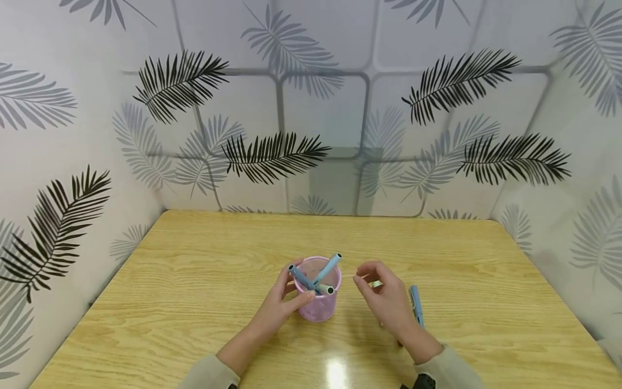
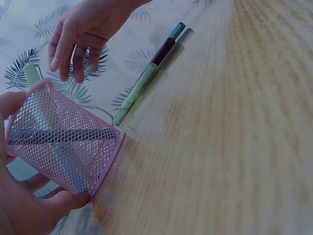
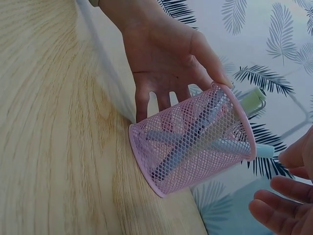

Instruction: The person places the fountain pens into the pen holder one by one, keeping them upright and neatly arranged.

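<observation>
A pink mesh pen holder (image 1: 318,309) stands upright on the table. My left hand (image 1: 280,302) grips it round its left side, thumb near the rim and the other fingers behind. Inside lean a dark blue pen (image 1: 301,277), a light blue pen (image 1: 328,268) and a pale green pen (image 1: 324,289). In the right wrist view their barrels cross behind the mesh (image 3: 195,142). My right hand (image 1: 386,297) hovers just right of the holder, fingers loosely bent, holding nothing. In the left wrist view the right hand (image 2: 90,36) hangs apart from the rim.
A blue pen (image 1: 416,306) lies right of my right hand. In the left wrist view a green pen (image 2: 139,89), a dark red barrel (image 2: 163,51) and a blue tip (image 2: 177,30) line up on the wooden table (image 1: 218,254). Leaf-patterned walls (image 1: 330,108) surround the table.
</observation>
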`<state>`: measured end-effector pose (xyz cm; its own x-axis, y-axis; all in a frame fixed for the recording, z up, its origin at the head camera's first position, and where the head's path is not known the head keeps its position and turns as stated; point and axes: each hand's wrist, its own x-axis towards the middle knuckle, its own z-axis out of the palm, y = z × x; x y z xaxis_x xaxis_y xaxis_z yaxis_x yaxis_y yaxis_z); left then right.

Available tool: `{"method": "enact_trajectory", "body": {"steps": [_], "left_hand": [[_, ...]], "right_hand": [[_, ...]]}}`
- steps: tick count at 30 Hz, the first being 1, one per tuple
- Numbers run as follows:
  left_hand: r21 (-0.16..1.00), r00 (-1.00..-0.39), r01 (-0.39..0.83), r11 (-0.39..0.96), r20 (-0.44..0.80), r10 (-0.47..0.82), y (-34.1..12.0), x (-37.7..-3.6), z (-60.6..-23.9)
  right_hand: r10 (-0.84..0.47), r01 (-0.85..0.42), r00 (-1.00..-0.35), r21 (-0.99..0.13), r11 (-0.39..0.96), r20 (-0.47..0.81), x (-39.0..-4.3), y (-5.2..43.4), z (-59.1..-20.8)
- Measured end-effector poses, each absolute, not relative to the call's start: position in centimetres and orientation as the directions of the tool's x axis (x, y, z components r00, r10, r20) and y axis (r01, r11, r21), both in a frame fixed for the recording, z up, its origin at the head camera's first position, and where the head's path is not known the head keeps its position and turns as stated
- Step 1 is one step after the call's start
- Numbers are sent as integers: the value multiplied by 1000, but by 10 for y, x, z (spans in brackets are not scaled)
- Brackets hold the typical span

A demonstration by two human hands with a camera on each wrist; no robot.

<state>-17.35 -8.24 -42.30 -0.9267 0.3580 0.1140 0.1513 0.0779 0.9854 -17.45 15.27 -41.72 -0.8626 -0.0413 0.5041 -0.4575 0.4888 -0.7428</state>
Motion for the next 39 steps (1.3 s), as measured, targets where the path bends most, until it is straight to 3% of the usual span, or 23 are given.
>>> {"method": "enact_trajectory", "body": {"steps": [18,31,39], "left_hand": [[988,-922,140,71,104,372,-83,-174,-422],[984,-923,154,90,111,367,-85,-173,-423],[984,-917,160,73,121,381,-85,-175,-423]], "right_hand": [[-58,-456,-852,-682,572,521,-168,188,-425],[-21,-362,-896,-705,609,443,-163,207,-431],[-1,-319,-897,-647,693,441,-165,224,-427]]}}
